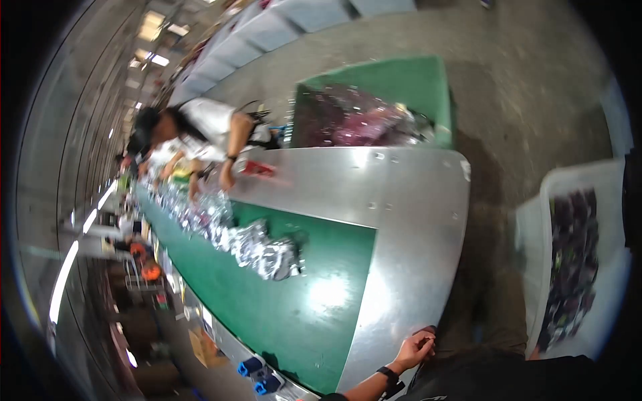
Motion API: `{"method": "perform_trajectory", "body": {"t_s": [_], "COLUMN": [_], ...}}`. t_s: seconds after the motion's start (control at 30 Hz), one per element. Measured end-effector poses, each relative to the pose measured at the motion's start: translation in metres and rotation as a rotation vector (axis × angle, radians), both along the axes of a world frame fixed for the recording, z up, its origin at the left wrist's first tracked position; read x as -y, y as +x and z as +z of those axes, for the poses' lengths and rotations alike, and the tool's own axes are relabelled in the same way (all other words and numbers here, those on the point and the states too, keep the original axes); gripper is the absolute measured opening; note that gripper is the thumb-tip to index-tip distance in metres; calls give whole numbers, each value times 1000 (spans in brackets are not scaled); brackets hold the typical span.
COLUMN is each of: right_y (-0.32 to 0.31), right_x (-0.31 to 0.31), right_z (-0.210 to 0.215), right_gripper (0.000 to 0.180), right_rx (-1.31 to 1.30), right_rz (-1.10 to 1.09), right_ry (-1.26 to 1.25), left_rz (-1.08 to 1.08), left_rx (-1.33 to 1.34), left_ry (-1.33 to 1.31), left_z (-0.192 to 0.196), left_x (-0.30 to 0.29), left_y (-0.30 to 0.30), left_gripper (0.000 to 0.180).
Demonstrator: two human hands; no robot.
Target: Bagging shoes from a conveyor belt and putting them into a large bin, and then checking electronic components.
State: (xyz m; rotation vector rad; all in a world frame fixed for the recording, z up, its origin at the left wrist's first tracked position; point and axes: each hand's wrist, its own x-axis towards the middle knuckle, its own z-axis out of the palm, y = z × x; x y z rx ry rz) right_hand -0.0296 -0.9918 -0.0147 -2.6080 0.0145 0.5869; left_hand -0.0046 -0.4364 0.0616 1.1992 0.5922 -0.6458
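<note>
My left hand, with a dark band at the wrist, is at the rounded metal edge of the work table. Its fingers are curled together by a small dark reddish thing, too small and blurred to name. My right hand does not show clearly; only a thin skin-coloured sliver appears beside the white bin at the right. That bin holds many dark packed pieces. On the green conveyor belt lies a row of shiny clear plastic packages, apart from my left hand.
A green bin with clear and pinkish plastic bags stands beyond the table. A person in a white top reaches over the belt at the left, near a red item. Blue-and-dark objects sit on the belt's near edge. Grey containers line the back.
</note>
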Motion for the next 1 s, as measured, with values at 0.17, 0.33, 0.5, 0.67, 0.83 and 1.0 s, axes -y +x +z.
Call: {"method": "perform_trajectory", "body": {"t_s": [0.17, 0.33, 0.5, 0.67, 0.83, 1.0], "right_y": [252, 439, 520, 606, 675, 713], "right_x": [-30, -108, -218, -314, -405, -540], "right_z": [41, 120, 204, 203, 207, 214], "right_gripper": [65, 53, 35, 31, 31, 39], "right_rx": [-287, -573, -850, -808, -788, -536], "right_rz": [447, 685, 560, 704, 978, 1681], "right_ry": [10, -157, -48, 102, 110, 30], "left_rz": [435, 655, 883, 1089, 996, 1354], "left_rx": [-83, -169, -210, -236, -361, -306], "left_ry": [-147, -330, -176, -97, 34, -19], "left_z": [0, -2, 19, 31, 71, 73], "left_x": [-7, -16, 9, 50, 96, 223], "left_y": [-21, -9, 4, 25, 86, 213], "left_gripper": [29, 43, 42, 41, 47, 44]}}
